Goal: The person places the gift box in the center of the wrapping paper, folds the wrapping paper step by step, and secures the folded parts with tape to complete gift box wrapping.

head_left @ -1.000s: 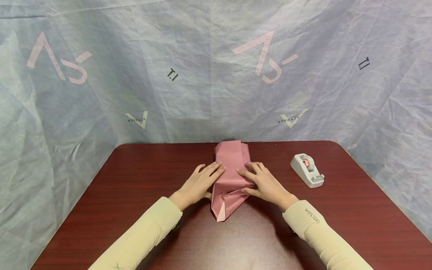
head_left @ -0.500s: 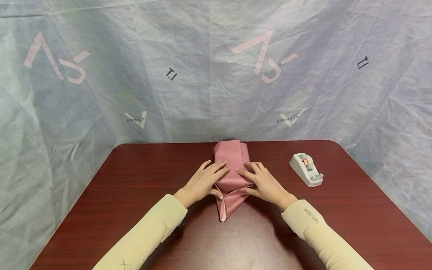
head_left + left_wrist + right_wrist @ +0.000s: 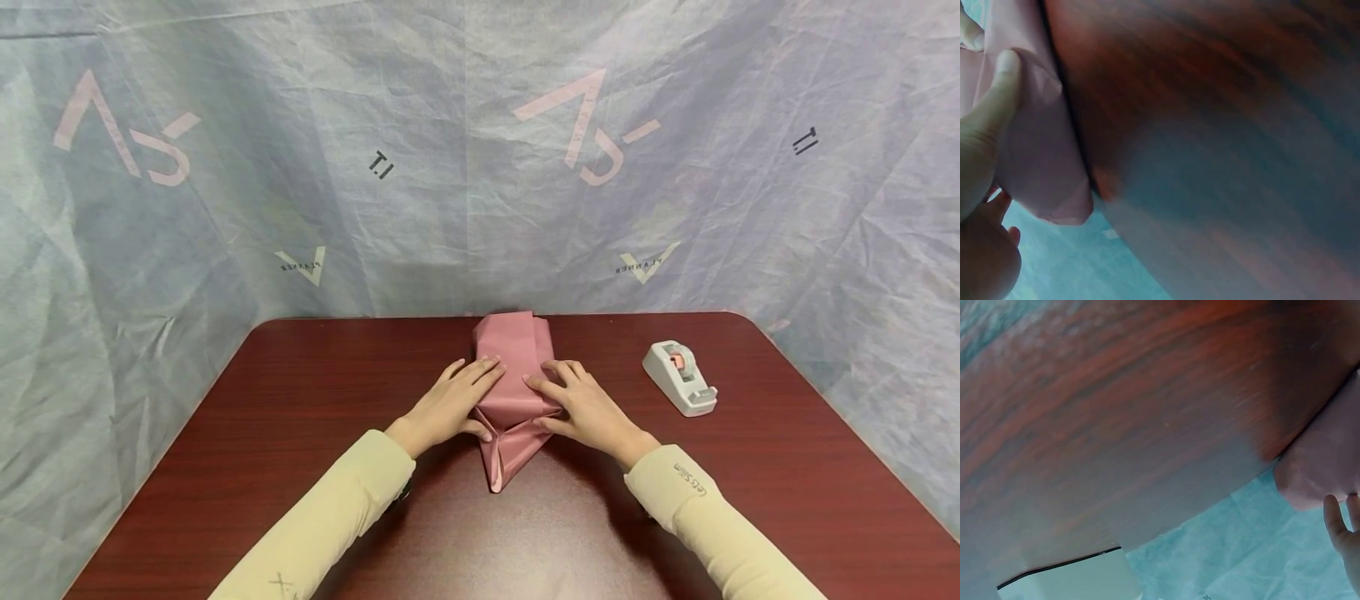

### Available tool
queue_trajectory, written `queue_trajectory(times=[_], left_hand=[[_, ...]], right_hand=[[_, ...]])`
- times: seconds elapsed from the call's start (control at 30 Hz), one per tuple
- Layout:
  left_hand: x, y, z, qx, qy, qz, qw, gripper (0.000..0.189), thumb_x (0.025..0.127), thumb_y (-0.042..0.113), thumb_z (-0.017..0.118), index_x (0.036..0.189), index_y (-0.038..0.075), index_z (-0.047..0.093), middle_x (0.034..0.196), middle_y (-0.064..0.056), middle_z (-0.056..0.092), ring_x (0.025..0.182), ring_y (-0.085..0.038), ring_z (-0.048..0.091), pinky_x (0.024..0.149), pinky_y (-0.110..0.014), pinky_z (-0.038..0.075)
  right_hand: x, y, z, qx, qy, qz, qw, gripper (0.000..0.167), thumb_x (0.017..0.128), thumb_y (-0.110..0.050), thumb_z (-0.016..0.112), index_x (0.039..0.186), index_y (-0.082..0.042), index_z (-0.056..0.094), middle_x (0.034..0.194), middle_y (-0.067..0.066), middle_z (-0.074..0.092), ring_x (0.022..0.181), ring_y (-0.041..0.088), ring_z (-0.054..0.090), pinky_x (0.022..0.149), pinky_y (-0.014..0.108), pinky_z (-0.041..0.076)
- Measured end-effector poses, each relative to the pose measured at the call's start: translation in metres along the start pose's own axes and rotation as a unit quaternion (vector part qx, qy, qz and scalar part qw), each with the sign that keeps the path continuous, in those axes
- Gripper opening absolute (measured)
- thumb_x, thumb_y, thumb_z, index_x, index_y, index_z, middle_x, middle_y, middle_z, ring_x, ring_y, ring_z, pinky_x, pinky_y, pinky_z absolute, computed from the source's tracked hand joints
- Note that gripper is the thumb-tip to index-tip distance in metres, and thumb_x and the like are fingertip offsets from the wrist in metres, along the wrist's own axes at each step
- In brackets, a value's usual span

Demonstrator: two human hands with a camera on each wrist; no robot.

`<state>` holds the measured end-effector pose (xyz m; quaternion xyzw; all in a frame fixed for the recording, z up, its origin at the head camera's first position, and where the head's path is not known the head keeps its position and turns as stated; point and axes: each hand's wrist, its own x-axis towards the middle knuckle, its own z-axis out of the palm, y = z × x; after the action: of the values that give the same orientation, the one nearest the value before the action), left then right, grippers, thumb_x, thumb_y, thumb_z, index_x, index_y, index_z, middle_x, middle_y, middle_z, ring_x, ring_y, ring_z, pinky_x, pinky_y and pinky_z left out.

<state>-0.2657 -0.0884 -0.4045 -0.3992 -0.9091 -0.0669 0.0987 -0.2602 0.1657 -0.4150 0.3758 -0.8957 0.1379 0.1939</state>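
Note:
A long parcel in pink wrapping paper (image 3: 515, 342) lies at the middle of the table, its near end drawn into a pointed flap (image 3: 517, 454) with a pale inner edge. My left hand (image 3: 450, 408) rests on the parcel's left side, fingers fairly straight on top, while the thumb presses the fold at the flap's base. From the other side, my right hand (image 3: 592, 408) lays its fingers over the right edge, and its thumb touches the flap near the crease. In the left wrist view the left thumb (image 3: 1007, 65) lies on the pink paper. The parcel's contents are hidden.
To the right stands a white tape dispenser (image 3: 682, 379) with a roll in it. The dark red wooden table (image 3: 300, 367) ends at a grey cloth backdrop (image 3: 420, 225) just behind the parcel's far end.
My left hand has shifted right, its thumb pushing the left side of the paper inward; the flap's pale strip looks narrower. The right hand has stayed nearly still.

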Motion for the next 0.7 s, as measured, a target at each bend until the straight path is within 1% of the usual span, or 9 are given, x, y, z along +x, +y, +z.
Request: queue_trajectory(times=[0.13,0.27,0.37,0.6,0.7], left_hand=[[0.0,0.0,0.005,-0.005,0.014,-0.012,0.9998,0.098,0.063,0.052,0.069,0.141,0.006,0.033,0.147,-0.01,0.032,0.136,-0.023,0.029,0.11,-0.047,0.02],[0.0,0.003,0.007,-0.017,0.031,-0.019,0.9992,0.092,0.067,0.048,0.069,0.139,0.004,0.035,0.145,-0.012,0.034,0.135,-0.024,0.03,0.109,-0.047,0.021],[0.0,0.005,0.007,-0.021,0.036,-0.029,0.9987,0.087,0.069,0.045,0.07,0.139,0.005,0.036,0.145,-0.011,0.034,0.135,-0.023,0.03,0.109,-0.047,0.022],[0.0,0.01,0.011,-0.03,0.02,-0.051,0.9981,0.084,0.076,0.04,0.069,0.142,0.006,0.029,0.149,-0.01,0.028,0.137,-0.024,0.026,0.11,-0.047,0.021],[-0.001,0.01,0.011,-0.035,0.014,-0.051,0.998,0.086,0.075,0.041,0.069,0.143,0.006,0.028,0.15,-0.01,0.026,0.138,-0.024,0.024,0.11,-0.048,0.019]], right_hand=[[0.0,0.0,0.001,-0.002,0.0,0.001,1.0,0.058,0.074,-0.037,0.073,0.126,-0.02,0.056,0.124,0.016,0.05,0.113,0.033,0.044,0.09,0.049,0.04],[0.0,0.0,0.002,-0.001,0.004,-0.001,1.0,0.057,0.074,-0.037,0.073,0.126,-0.02,0.056,0.124,0.017,0.05,0.113,0.033,0.045,0.09,0.049,0.04],[0.001,0.0,0.002,-0.001,0.004,-0.003,1.0,0.057,0.074,-0.037,0.073,0.126,-0.019,0.056,0.124,0.017,0.049,0.113,0.033,0.044,0.09,0.049,0.04],[0.0,-0.001,0.001,-0.009,0.006,-0.002,0.9999,0.057,0.074,-0.038,0.073,0.125,-0.02,0.056,0.123,0.017,0.05,0.113,0.033,0.045,0.088,0.05,0.041],[0.0,-0.001,0.003,-0.015,0.012,-0.001,0.9998,0.057,0.073,-0.04,0.073,0.124,-0.02,0.056,0.122,0.017,0.05,0.112,0.033,0.045,0.086,0.05,0.041]])
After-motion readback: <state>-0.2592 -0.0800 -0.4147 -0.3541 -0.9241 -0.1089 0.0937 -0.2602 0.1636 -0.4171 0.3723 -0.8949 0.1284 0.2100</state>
